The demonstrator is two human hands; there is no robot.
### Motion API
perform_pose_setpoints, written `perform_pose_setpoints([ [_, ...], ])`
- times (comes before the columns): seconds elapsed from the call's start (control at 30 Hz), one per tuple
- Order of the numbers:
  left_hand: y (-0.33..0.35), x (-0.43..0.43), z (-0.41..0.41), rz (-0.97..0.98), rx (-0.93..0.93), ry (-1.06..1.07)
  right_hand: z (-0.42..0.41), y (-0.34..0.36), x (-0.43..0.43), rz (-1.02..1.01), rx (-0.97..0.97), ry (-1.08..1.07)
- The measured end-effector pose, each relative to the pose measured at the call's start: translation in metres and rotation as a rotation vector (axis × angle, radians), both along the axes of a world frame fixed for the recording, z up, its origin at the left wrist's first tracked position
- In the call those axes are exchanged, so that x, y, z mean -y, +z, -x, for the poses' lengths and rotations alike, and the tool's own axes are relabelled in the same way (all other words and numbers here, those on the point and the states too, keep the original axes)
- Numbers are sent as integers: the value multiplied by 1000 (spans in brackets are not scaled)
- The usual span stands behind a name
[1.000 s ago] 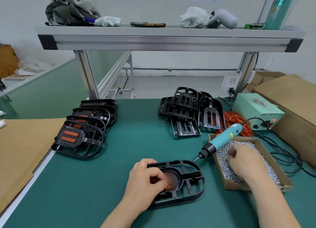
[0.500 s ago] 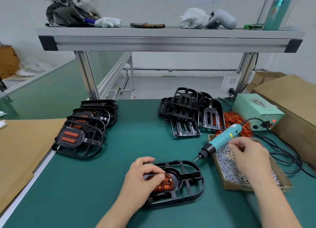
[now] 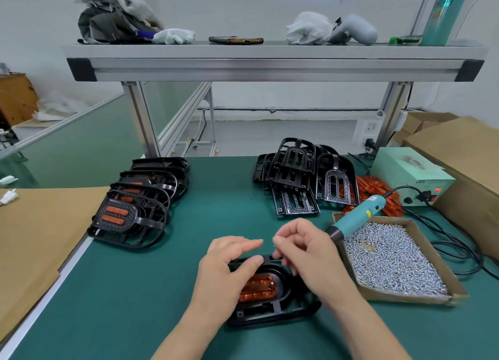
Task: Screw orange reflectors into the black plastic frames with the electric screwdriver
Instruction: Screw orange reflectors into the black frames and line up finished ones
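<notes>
Left hand [image 3: 229, 268] rests straight-fingered on the black frame [image 3: 272, 312], thumb pressing its far rim. Orange reflector [image 3: 259, 288] sits just below the thumb. Right hand [image 3: 305, 254] is curled, its fingertips pinching a tiny blurred screw [image 3: 275, 240]. Electric screwdriver [image 3: 356, 218] lies beyond the right knuckles. Power box [image 3: 410, 176] reads "LED".

The ribbed orange reflector [image 3: 258, 286] is sitting flat in the oval recess of a black plastic frame [image 3: 272, 309] that is lying at the near middle of the green surface [image 3: 129, 305], while the teal electric screwdriver [image 3: 356, 218] is resting tilted on the rim of the cardboard box [image 3: 421, 232] of screws [image 3: 388, 254] nearby on the right.
</notes>
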State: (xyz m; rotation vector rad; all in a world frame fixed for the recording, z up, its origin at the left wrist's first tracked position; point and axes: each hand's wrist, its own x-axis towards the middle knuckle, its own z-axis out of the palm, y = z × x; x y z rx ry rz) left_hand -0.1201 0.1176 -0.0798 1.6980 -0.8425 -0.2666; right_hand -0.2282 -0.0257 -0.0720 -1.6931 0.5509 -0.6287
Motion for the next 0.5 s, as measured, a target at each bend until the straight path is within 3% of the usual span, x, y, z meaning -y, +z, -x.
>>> perform_pose_setpoints([
  [0.27,-1,-1,-1,-7,2,-7,-6,1,-16,118,-50,54],
  [0.5,2,-1,-2,-74,-141,-19,-7,0,-19,114,-43,101],
])
